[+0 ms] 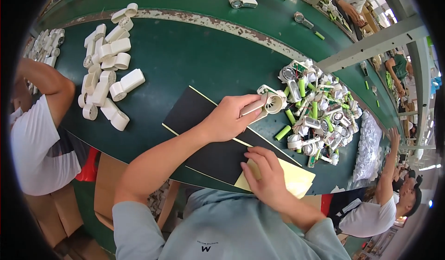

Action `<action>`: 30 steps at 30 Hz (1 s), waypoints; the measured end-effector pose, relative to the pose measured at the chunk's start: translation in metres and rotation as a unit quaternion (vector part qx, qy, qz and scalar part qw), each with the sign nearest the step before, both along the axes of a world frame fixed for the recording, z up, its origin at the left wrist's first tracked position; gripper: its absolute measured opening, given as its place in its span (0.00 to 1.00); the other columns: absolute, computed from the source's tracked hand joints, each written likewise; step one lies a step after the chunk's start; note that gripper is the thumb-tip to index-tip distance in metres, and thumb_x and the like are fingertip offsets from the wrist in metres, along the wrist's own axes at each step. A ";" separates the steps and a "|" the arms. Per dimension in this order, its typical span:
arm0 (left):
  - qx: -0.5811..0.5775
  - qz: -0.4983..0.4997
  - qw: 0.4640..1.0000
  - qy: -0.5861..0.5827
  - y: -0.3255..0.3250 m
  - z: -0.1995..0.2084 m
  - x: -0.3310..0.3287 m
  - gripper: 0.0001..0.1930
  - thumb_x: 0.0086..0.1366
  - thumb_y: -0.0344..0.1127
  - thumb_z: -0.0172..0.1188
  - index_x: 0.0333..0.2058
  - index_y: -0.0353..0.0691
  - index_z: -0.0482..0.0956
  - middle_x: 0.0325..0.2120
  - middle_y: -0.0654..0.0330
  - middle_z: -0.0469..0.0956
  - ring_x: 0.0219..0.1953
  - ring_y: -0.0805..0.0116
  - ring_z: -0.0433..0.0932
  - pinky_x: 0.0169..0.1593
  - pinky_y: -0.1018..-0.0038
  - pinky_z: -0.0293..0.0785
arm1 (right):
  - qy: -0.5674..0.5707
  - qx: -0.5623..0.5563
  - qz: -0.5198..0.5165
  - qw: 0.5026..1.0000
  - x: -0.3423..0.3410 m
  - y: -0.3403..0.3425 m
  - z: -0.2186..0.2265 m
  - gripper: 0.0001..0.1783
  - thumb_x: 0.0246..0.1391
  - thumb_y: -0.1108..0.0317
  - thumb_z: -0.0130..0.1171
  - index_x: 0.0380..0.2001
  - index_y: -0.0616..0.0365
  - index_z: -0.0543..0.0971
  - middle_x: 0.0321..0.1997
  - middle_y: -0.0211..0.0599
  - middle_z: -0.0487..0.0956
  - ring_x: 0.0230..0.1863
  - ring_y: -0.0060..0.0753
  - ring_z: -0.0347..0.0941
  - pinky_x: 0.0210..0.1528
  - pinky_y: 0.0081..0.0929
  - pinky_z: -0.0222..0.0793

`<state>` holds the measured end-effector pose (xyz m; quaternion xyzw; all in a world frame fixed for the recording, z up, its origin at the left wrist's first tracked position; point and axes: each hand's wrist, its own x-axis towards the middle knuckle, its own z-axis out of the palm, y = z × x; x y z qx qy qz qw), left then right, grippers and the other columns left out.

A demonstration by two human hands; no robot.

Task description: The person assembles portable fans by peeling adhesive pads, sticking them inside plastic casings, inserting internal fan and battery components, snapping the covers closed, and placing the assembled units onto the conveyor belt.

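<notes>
My left hand (234, 116) is closed around a white handheld fan body (266, 103), its round slotted head pointing away to the right. Below it, my right hand (266, 174) rests with fingers loosely bent and apart over a pale yellow sheet (296, 179). That sheet overlaps black strips with yellow edges (194, 111), which lie flat under both hands. Just beyond the held fan is a heap of opened fan parts (320, 111), with green cylindrical cells, wires and small circuit boards. One green cell (282, 133) lies at the heap's near side.
White fan housings (102, 83) are grouped at left on the green table (185, 51). A conveyor belt (194, 0) carrying scattered parts runs beyond. A clear plastic bag (367, 148) lies at right. People sit on both sides; a grey metal post (371, 49) rises at upper right.
</notes>
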<state>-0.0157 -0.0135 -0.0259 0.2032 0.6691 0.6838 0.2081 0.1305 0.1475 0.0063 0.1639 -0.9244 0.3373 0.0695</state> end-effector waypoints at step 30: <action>-0.039 0.015 0.993 0.109 0.001 -0.007 -0.001 0.21 0.72 0.30 0.61 0.61 0.32 0.78 0.33 0.57 0.86 0.23 0.76 0.80 0.27 0.76 0.76 | -0.190 -0.262 -0.054 0.945 0.011 0.049 0.000 0.09 0.61 0.82 0.65 0.44 0.65 0.83 0.44 0.40 0.80 0.39 0.25 0.79 0.39 0.24 0.77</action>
